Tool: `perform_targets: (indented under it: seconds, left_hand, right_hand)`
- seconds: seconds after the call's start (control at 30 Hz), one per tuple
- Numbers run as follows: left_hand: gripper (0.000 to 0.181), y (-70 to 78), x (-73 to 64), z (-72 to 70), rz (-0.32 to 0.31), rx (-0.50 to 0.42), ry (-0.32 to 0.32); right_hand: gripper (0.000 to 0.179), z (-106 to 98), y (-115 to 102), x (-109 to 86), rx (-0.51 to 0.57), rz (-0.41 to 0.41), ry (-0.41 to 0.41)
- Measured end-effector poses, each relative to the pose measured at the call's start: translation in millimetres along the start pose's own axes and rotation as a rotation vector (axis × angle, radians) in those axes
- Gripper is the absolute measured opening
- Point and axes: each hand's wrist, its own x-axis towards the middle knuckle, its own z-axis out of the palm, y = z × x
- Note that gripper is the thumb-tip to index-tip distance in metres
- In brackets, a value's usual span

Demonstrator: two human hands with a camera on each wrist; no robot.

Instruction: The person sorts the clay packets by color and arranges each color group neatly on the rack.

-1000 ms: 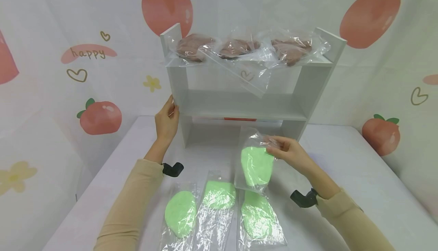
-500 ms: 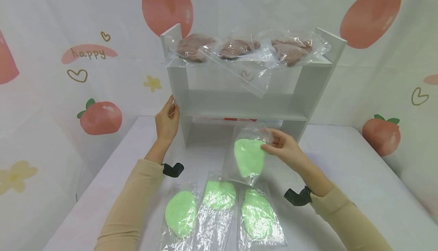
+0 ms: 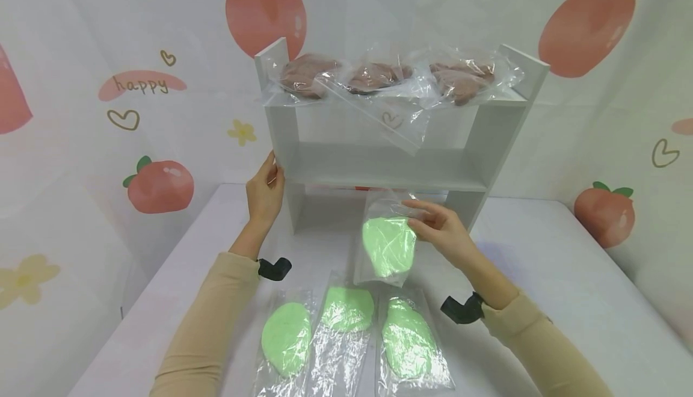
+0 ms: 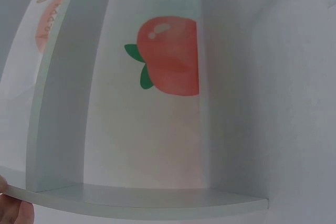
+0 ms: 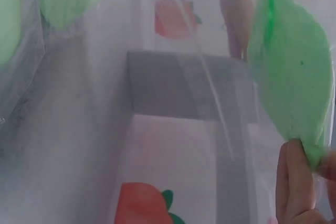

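In the head view, my right hand (image 3: 445, 233) pinches the upper right edge of a clear plastic bag (image 3: 388, 248) with a flat light-green piece inside. The bag hangs upright in front of the white shelf unit (image 3: 387, 167), below its middle board. In the right wrist view, fingers and thumb grip the bag beside the green piece (image 5: 291, 66). My left hand (image 3: 265, 195) holds the left side panel of the shelf unit. The left wrist view shows the panel's edge (image 4: 157, 212) with fingertips (image 4: 18, 212) at its lower left end.
Three more bags with light-green pieces lie on the white table at the front: left (image 3: 287, 340), middle (image 3: 348, 310) and right (image 3: 408, 340). Several bags with brown pieces (image 3: 462, 81) lie along the top board, and one bag's zip end (image 3: 403, 123) hangs over its front.
My right hand has moved left and slightly up with the bag, away from over the right-hand bag on the table. The left hand has stayed on the shelf unit.
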Motion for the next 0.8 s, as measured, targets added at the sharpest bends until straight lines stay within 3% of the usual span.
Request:
perform_targets:
  seconds: [0.3,0.6,0.8]
  left_hand:
    - [0.041,0.4,-0.3,-0.6,-0.011,0.005,-0.005]
    - [0.041,0.1,-0.4,-0.5,-0.006,0.005,-0.006]
    - [0.041,0.4,-0.7,-0.5,-0.007,0.007,-0.005]
  right_hand:
    - [0.042,6,-8,9.1,-0.052,0.116,0.063]
    - [0.047,16,-16,27.5,0.005,0.191,0.110]
    - [0.045,26,-22,42.1,0.095,0.186,0.107]
